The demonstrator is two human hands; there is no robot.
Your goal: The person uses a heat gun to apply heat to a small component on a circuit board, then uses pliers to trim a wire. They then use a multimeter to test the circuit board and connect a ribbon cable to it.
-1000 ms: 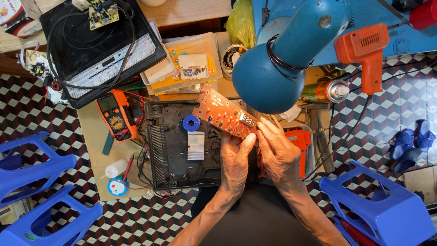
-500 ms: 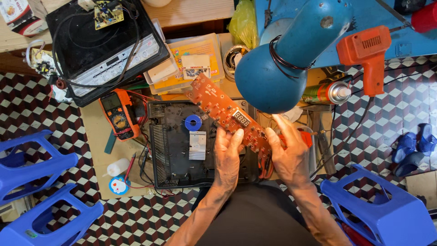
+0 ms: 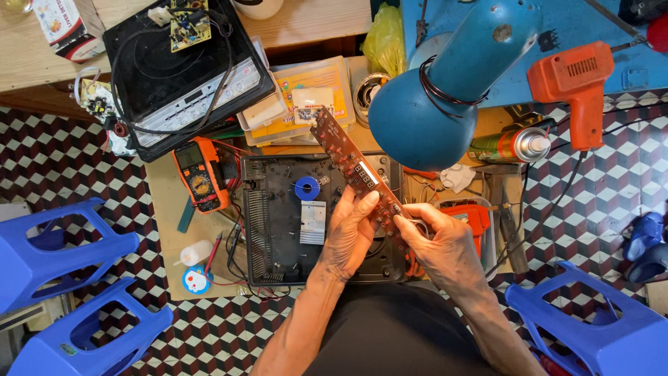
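Tilted steeper than a moment ago, the long brown circuit board (image 3: 351,163) now points toward 11 o'clock. Both hands pinch its near end: left hand (image 3: 348,237) beneath, right hand (image 3: 445,247) at 3 o'clock, above the opened black cooker base (image 3: 278,230), for closer inspection.

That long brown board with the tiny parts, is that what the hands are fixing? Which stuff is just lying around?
In use: circuit board, held by left hand and right hand; opened black casing beneath.

Lying about: multimeter, orange drill, spray can, blue lamp, blue stools.
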